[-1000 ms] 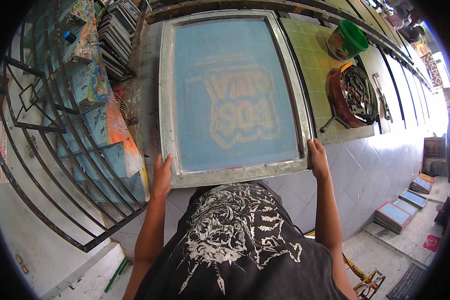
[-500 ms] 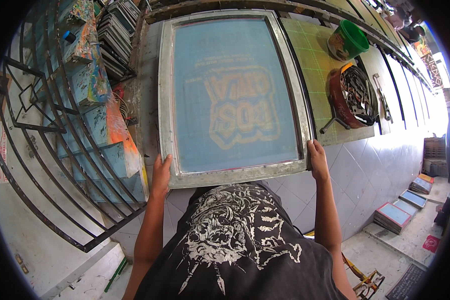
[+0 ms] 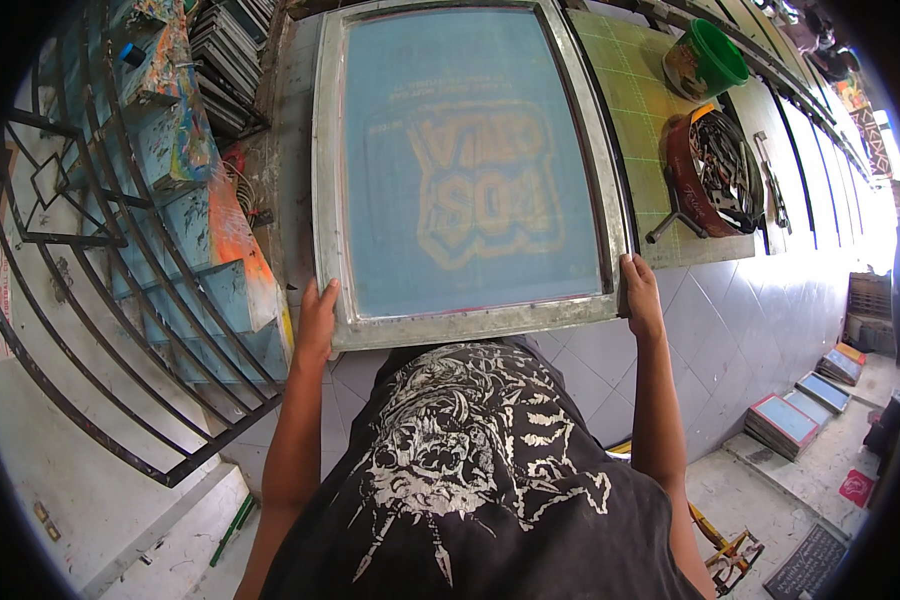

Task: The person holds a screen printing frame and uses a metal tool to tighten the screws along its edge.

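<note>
A large screen printing frame (image 3: 470,330) lies in front of me, its pale worn border around a blue mesh with a faint mirrored lettering design. My left hand (image 3: 317,318) grips its near left corner, thumb on top and the other fingers mostly hidden along the side. At the near right corner my right hand (image 3: 641,297) is closed on the same frame, its fingers wrapped round the edge. The frame's near edge sits just before my dark printed shirt. Its far part reaches over the work table.
On the green gridded board (image 3: 620,120) at right stand a green bucket (image 3: 708,62) and a round red tin (image 3: 698,185) of tools. Black metal railings (image 3: 120,300) curve along the left, beside paint-stained blue blocks (image 3: 195,230). Several frames (image 3: 782,425) lie at lower right.
The screen frame and both hands appear slightly higher in the view, as do the bucket, tin and railings. Both hands keep their grip at the near corners.
</note>
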Demonstrator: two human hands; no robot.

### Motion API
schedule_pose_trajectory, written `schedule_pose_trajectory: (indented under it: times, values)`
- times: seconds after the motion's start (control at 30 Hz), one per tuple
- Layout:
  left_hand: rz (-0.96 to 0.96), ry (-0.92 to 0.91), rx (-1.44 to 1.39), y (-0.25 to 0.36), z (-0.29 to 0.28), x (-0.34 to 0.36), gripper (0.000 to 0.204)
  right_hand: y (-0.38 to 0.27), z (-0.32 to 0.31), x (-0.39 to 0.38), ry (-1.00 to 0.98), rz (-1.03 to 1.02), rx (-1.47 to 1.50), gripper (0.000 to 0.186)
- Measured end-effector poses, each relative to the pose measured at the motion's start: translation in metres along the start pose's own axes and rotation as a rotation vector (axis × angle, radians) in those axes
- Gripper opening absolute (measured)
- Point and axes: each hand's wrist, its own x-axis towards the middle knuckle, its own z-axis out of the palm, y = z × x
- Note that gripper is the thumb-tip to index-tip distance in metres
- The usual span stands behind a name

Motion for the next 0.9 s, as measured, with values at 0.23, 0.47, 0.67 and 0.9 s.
schedule_pose_trajectory:
  times: [0.23,0.47,0.67,0.9]
  values:
    - [0.015,0.019,-0.053,0.003,0.006,-0.001,0.038,0.005,-0.007,0.005,-0.037,-0.016,0.012,0.024]
    - [0.016,0.036,-0.039,0.007,0.009,-0.004,0.035,-0.004,0.001,0.0,-0.017,0.006,0.045,0.023]
    - [0.012,0.037,-0.023,0.005,0.008,-0.003,0.037,0.001,-0.003,0.002,-0.025,0.005,0.038,0.023]
    - [0.026,0.073,-0.006,0.004,0.009,-0.002,0.035,0.001,-0.002,0.001,-0.011,-0.007,-0.004,0.025]
